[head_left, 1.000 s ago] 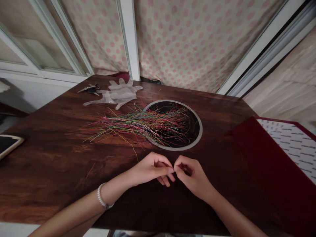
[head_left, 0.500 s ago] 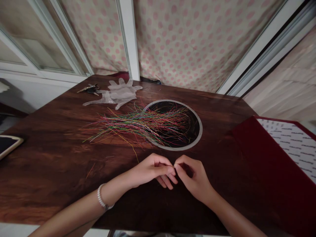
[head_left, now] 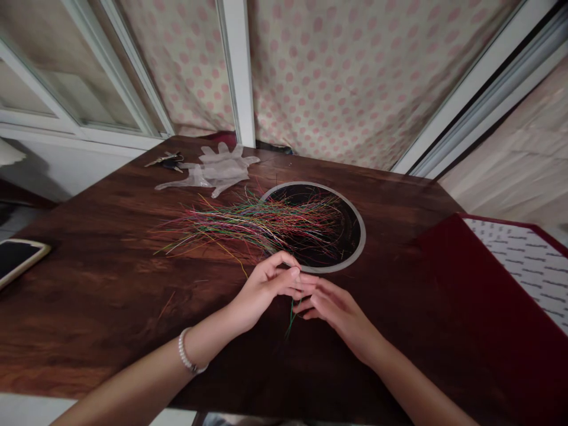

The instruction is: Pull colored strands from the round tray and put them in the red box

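Thumb and index finger of my left hand (head_left: 268, 290) are pinched together. From them a thin green wire (head_left: 290, 322) hangs, crossing itself in a narrow loop. My right hand (head_left: 339, 307) touches the left fingertips, its thumb closed against its fingers, at the loop's right side; its exact grip is partly hidden. Just beyond my hands lies a loose bundle of thin multicoloured wires (head_left: 248, 222), red, green, white and yellow. Its right part rests across a round black plate (head_left: 350, 236) with a pale rim.
A clear plastic glove (head_left: 224, 168) and keys (head_left: 166, 161) lie at the back left of the wooden table (head_left: 110, 284). At the left edge sits a phone (head_left: 20, 257). On the right stands an open dark red box (head_left: 470, 284). One stray orange strand (head_left: 166, 305) lies left.
My hands have moved slightly up and come closer together, with fingers now overlapping. The green wire has come into sight below them. The view has shifted a little.
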The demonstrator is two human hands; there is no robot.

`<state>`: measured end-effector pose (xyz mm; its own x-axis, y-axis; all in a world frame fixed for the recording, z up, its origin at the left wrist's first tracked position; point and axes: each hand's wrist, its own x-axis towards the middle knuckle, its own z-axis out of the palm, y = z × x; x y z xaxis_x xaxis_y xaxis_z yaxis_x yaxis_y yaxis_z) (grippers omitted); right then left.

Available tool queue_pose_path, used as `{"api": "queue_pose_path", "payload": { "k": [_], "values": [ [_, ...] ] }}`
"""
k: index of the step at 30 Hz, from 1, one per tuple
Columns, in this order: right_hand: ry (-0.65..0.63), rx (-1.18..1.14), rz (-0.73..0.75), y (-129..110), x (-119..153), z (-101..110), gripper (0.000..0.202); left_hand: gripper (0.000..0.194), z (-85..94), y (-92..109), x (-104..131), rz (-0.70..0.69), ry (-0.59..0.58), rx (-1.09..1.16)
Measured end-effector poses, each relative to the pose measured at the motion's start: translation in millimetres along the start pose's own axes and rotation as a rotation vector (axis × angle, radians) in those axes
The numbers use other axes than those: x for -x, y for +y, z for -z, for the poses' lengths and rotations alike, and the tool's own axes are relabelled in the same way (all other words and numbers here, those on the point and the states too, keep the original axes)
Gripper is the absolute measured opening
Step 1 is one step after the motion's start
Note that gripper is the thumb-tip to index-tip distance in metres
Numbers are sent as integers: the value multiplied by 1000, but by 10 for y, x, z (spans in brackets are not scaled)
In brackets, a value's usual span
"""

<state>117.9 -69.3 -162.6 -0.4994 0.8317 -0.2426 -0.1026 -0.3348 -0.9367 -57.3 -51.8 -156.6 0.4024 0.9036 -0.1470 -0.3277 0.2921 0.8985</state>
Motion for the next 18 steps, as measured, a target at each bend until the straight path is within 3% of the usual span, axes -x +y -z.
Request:
{"api": "queue_pose_path", "payload": {
  "k": [5, 12, 18],
  "values": [
    [-63, -50, -56, 104, -11, -81, 32, 17, 2, -1, 1, -31, 55, -29],
    [119, 145, 71, 98, -34, -39, 34, 20, 8, -5, -8, 21, 140, -124],
    [165, 221, 83, 82, 18, -25, 37, 18, 13, -28, -29, 36, 185, -131]
  ]
}}
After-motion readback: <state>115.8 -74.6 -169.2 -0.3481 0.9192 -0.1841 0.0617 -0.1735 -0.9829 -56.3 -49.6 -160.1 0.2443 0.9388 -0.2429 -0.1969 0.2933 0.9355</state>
